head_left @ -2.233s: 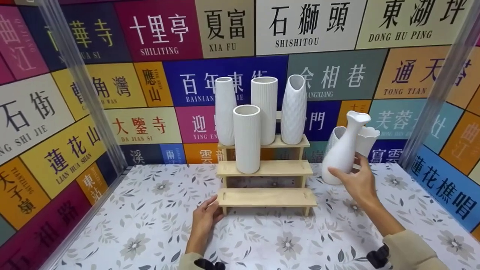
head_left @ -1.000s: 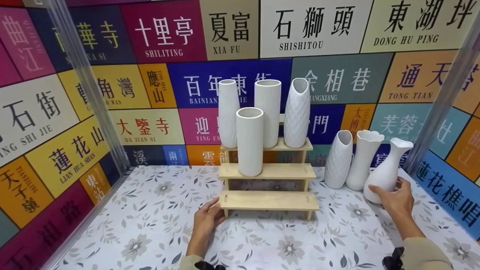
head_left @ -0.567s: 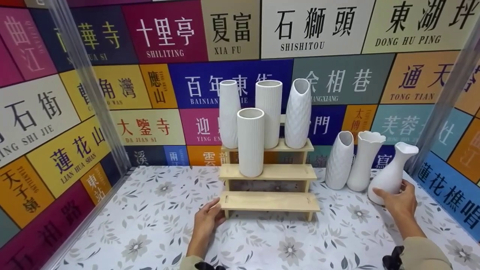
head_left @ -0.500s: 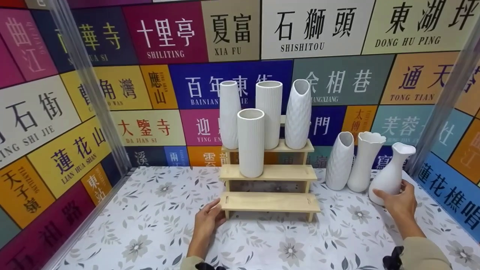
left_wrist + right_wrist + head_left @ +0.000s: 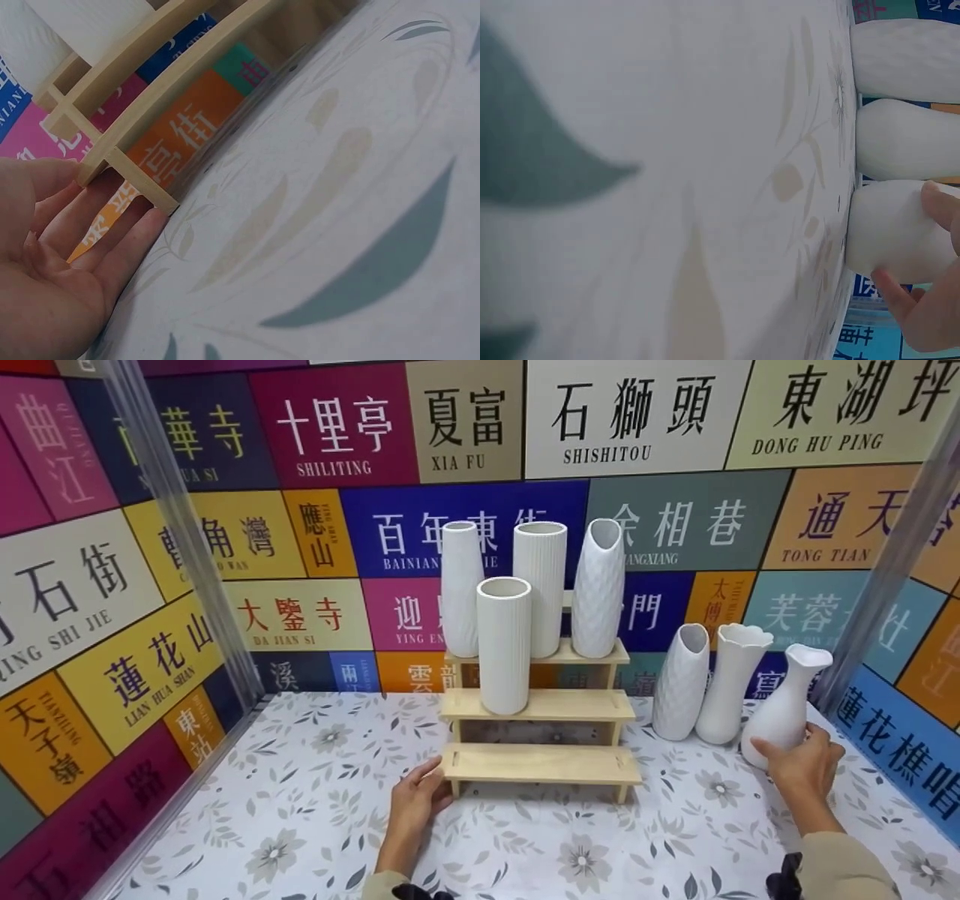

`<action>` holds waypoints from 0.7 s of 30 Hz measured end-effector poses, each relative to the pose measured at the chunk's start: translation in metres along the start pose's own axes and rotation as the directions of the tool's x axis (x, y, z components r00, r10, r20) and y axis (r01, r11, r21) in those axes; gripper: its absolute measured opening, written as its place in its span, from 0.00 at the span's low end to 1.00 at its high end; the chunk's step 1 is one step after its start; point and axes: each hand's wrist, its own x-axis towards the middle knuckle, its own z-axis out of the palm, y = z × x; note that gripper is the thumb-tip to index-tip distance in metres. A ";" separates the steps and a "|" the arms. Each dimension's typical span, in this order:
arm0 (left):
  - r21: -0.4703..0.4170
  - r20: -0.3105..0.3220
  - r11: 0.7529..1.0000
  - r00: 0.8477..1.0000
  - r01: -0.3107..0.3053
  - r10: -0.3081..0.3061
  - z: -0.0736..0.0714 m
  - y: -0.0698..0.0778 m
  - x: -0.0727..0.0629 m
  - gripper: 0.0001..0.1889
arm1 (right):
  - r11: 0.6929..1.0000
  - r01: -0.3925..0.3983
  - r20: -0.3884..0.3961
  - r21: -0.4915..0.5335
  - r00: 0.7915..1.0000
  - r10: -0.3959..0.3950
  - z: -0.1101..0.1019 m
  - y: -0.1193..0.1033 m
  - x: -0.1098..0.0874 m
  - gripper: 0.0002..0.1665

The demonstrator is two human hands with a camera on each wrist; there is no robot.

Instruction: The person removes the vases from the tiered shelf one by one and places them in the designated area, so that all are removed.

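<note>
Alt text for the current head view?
A person's right hand holds a narrow-necked white vase beside two other white vases on a floral tabletop; the left hand touches a stepped wooden stand bearing four more white vases.

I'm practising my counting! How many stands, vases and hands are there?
Stand: 1
Vases: 7 (4 on the stand, 3 off it)
Hands: 2
Total: 10

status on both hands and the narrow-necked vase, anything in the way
Left hand touching the wooden stand, lowest step. Right hand holding the narrow-necked vase low, base apparently on the tablecloth. Scalloped vase close on its left, nothing visibly blocking.
</note>
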 end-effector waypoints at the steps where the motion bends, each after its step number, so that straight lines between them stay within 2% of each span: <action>1: 0.005 -0.003 1.000 1.000 0.003 -0.003 0.000 0.000 0.000 0.24 | 1.000 -0.008 -0.017 0.011 1.000 0.008 0.002 -0.001 -0.001 0.54; 5: 0.017 -0.011 1.000 1.000 0.008 -0.008 -0.001 0.001 -0.001 0.24 | 0.999 -0.007 -0.060 0.048 0.998 0.010 0.007 -0.001 -0.001 0.51; 12: 0.001 0.000 1.000 1.000 0.010 -0.010 -0.002 0.000 -0.001 0.24 | 0.999 0.017 -0.067 0.050 0.998 -0.013 0.008 -0.004 0.005 0.47; 21: 0.008 -0.025 0.999 0.999 0.033 -0.033 0.001 0.001 0.000 0.23 | 0.999 -0.013 0.016 0.038 1.000 0.013 0.000 -0.010 0.017 0.48</action>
